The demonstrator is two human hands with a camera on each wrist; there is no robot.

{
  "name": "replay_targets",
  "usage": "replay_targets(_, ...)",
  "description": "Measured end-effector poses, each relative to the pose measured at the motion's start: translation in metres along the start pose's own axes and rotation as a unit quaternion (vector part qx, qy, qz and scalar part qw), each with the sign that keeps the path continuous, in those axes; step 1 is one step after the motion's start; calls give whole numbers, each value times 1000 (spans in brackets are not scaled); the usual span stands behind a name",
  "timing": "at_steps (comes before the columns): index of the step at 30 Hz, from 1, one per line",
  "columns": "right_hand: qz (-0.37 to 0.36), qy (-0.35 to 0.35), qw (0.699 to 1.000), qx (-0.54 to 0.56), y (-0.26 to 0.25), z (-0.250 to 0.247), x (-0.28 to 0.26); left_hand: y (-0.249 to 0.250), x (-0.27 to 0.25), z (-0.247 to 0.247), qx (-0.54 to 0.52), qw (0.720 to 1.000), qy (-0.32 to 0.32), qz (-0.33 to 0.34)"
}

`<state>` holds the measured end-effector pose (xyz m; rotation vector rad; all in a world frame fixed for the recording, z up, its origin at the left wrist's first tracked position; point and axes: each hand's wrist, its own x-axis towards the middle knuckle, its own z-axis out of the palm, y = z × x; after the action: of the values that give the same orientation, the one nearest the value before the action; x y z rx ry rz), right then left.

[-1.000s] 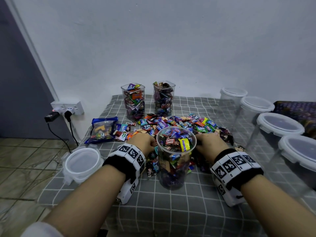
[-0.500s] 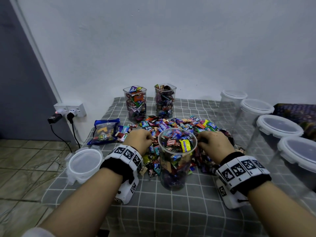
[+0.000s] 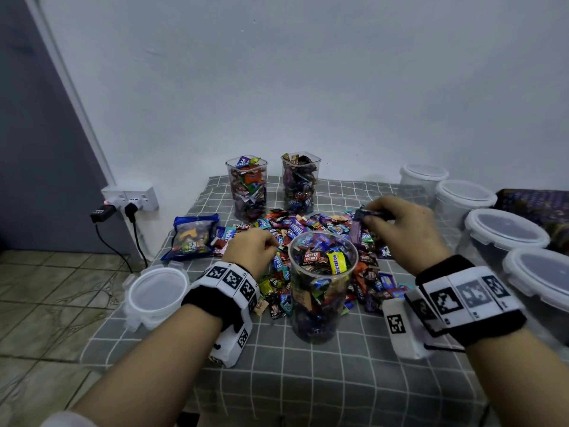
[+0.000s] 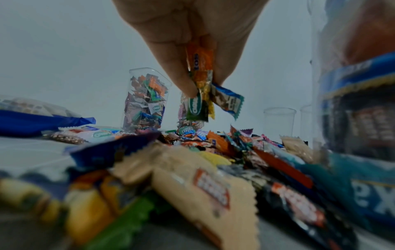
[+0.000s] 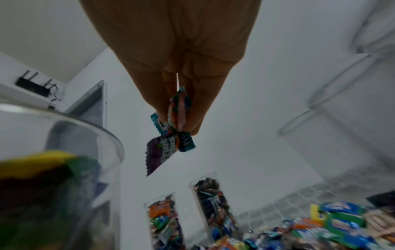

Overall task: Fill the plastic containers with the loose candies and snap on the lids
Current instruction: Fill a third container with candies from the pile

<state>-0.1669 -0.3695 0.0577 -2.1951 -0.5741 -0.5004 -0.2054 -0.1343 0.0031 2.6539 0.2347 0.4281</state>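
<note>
A clear round container [image 3: 321,288], nearly full of wrapped candies, stands in front of me on the checked cloth. Behind and beside it lies the pile of loose candies [image 3: 311,226]. My left hand [image 3: 257,246] hovers low over the pile, left of the container, and pinches several candies [image 4: 203,94]: orange, green and blue wrappers. My right hand [image 3: 400,224] is lifted to the right of the container's rim and pinches a few candies [image 5: 171,135], purple and teal. A loose white lid [image 3: 157,292] lies at the left edge.
Two square containers [image 3: 248,188] [image 3: 299,183] full of candy stand at the back. Several lidded, empty round containers [image 3: 505,232] line the right side. A blue snack bag [image 3: 191,237] lies left of the pile. A wall socket [image 3: 129,200] with plugs sits beyond the left edge.
My right hand has risen from the pile with candies pinched in it and now hangs higher, right of the rim. My left hand has closed on candies at the pile.
</note>
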Motion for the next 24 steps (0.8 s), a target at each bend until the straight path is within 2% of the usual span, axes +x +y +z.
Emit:
replay_targets(7,-64,18,996,67,-32,-4,-5,2,-1,1,-1,1000,0,5)
replay_targets(14,-100,-41,993,48,-48,12,-15,3,0,2,0,1000,0,12)
replay_targets(20,-101,-84,990,49,-52,16,-21,1,-2,4,-23,1000,10,10)
replay_targets(24,-74,-50,993,79,-49,12,-26,2,-1,3,-24,1000,9,7)
